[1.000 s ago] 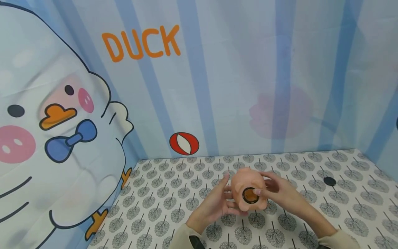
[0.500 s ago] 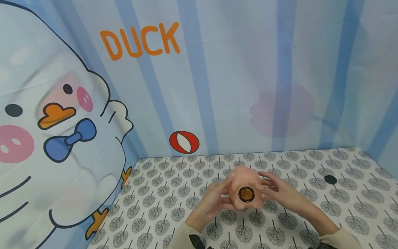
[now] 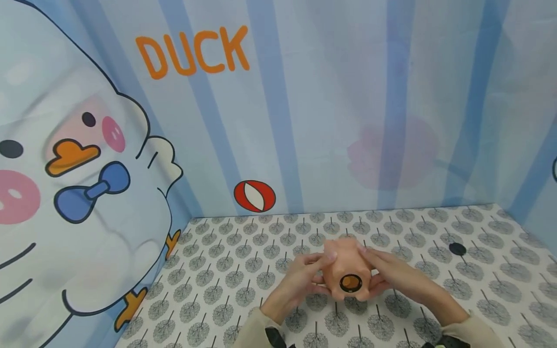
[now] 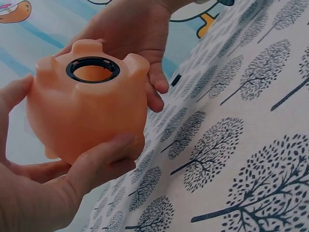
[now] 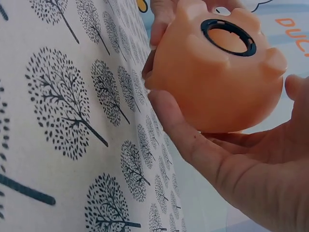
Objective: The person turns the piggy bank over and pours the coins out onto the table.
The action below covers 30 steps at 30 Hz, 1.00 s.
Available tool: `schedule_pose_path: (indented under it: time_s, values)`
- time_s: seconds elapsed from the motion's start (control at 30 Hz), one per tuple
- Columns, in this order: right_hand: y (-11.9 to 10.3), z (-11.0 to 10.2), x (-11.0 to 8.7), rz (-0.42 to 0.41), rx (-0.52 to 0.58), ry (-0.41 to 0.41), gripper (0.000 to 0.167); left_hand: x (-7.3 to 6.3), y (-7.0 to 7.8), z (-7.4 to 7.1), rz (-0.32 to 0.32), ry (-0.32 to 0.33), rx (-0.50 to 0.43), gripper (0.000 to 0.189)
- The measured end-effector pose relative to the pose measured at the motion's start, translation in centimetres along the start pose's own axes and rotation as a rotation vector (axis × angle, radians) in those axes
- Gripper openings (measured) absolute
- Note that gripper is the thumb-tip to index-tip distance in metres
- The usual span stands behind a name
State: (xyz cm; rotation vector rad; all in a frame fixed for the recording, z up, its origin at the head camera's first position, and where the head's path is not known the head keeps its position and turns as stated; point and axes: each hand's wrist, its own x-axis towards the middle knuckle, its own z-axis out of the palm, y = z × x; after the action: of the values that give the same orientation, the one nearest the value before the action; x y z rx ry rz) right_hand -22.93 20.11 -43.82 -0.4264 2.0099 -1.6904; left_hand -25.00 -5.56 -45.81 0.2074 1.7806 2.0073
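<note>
Blue striped curtain (image 3: 330, 96) behind a tree-printed worktop (image 3: 243, 268). One orange stub-footed container (image 3: 348, 258), held over the worktop, black-rimmed opening (image 3: 350, 283) towards me. My left hand (image 3: 299, 279) and right hand (image 3: 400, 274): clamped on its sides. Step, I judge: holding the opening in view; next move calls for steady support. One black disc (image 3: 457, 249), well apart, to my right. Far edge at the curtain; moving room both sides.

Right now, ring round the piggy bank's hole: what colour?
The ring is black; best seen in left wrist view.
</note>
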Motion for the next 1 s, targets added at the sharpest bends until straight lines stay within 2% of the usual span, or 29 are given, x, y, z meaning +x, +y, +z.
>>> schedule_pose_path:
  time_s: [0.13, 0.3, 0.4, 0.47, 0.6, 0.8, 1.0]
  values:
    - [0.3, -0.2, 0.3, 0.005, 0.039, -0.034, 0.079, -0.1, -0.3, 0.1, 0.006, -0.006, 0.017, 0.060]
    - [0.1, -0.9, 0.3, 0.043, 0.081, -0.073, 0.080, -0.1, -0.3, 0.1, 0.010, -0.045, 0.022, 0.057]
    - [-0.2, -1.1, 0.3, 0.037, 0.078, -0.113, 0.076, 0.0, -0.2, 0.0, 0.016, -0.061, 0.034, 0.060]
    - [-0.4, -1.2, 0.3, 0.029, 0.065, -0.111, 0.073, 0.0, -0.2, -0.3, 0.019, -0.072, 0.041, 0.060]
    - [-1.1, -1.2, 0.4, 0.023, 0.051, -0.067, 0.074, 0.0, 0.0, -0.7, 0.030, -0.103, 0.051, 0.059]
    - [-1.4, -1.0, 0.5, 0.036, 0.046, -0.006, 0.080, -0.1, 0.3, -1.1, 0.021, -0.123, 0.039, 0.068]
    - [-1.3, -0.2, 0.3, 0.003, -0.141, 0.160, 0.078, -0.1, 0.3, -1.3, -0.039, -0.138, 0.013, 0.070]
